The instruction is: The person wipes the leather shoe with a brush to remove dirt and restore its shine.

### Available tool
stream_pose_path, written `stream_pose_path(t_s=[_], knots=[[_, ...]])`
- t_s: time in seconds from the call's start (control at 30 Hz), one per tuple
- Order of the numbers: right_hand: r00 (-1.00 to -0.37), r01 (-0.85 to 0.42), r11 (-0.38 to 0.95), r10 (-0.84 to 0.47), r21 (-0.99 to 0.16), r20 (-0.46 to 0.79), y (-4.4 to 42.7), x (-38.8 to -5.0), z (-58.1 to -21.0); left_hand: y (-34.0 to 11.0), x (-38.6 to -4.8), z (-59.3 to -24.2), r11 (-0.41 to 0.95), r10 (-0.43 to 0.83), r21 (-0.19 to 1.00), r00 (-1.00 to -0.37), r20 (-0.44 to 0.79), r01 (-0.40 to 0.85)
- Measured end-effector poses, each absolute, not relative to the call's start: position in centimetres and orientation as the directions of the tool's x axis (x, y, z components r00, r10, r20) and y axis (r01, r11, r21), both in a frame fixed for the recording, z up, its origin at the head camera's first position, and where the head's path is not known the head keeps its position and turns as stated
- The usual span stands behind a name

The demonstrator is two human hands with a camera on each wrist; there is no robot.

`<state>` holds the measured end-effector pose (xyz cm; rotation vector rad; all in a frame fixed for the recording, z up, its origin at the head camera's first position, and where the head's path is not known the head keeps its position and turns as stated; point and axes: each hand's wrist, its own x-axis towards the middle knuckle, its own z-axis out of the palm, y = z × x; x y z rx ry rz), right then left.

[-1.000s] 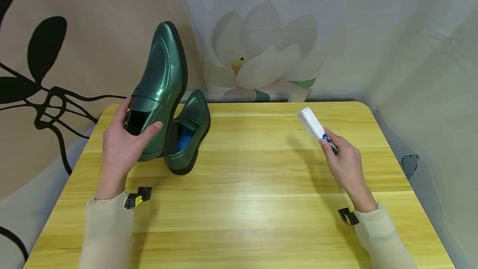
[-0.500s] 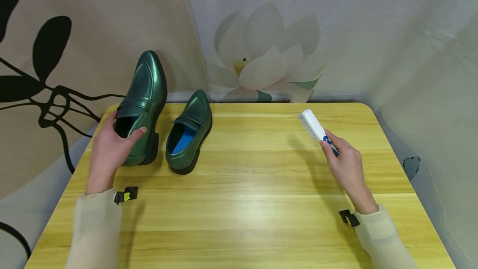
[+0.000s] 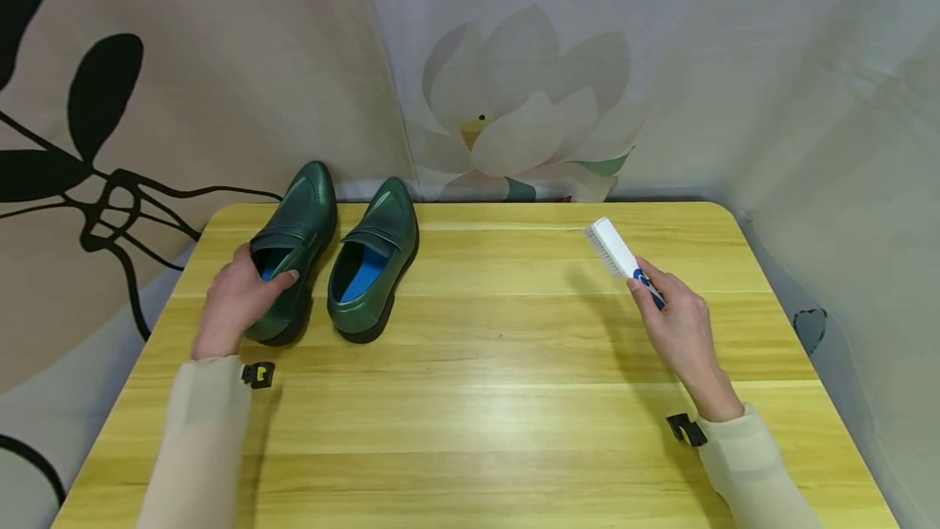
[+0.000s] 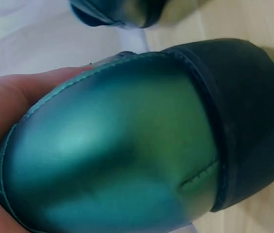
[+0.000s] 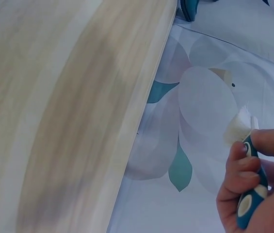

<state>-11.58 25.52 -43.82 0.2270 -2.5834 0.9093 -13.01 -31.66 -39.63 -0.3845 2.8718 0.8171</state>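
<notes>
My left hand (image 3: 238, 300) grips a green loafer (image 3: 297, 215) by the sides of its heel opening, thumb on the near side. The loafer is at the table's left, toe pointing to the back. In the left wrist view its shiny heel counter (image 4: 103, 141) and dark heel block (image 4: 253, 116) fill the frame. Just right of it stands a matching loafer (image 3: 374, 255) with a blue insole. Over the right side of the table my right hand (image 3: 679, 325) holds a white brush (image 3: 615, 245) by its blue handle (image 5: 253, 187), bristles facing left.
A light wooden table (image 3: 499, 415) spans the view. Behind it hangs a pale cloth (image 3: 661, 64) printed with a lotus flower and dark leaves, close to the shoes' toes.
The held loafer has come down from in front of and above the other one, swinging left and then lowering to stand beside it. The right hand with the brush has stayed nearly still.
</notes>
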Motion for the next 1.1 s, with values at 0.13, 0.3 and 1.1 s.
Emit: stream_pose_path(t_s=[0.13, 0.3, 1.1], knots=[[-0.914, -0.272, 0.779, -0.025, -0.566, 0.405, 25.4, -11.6, -43.9, -31.6, -13.8, -40.0, 0.837, -0.192, 0.472, -0.956, -0.220, -0.277], [-0.916, -0.272, 0.779, -0.031, -0.564, 0.399, 25.4, -11.6, -44.0, -31.6, -14.6, -40.0, 0.849, -0.182, 0.424, -0.928, -0.324, -0.315], [-0.981, -0.176, 0.842, -0.108, -0.510, 0.160, 26.4, -12.7, -44.7, -22.7, -14.1, -37.2, 0.846, -0.156, 0.530, -0.920, 0.359, 0.063]])
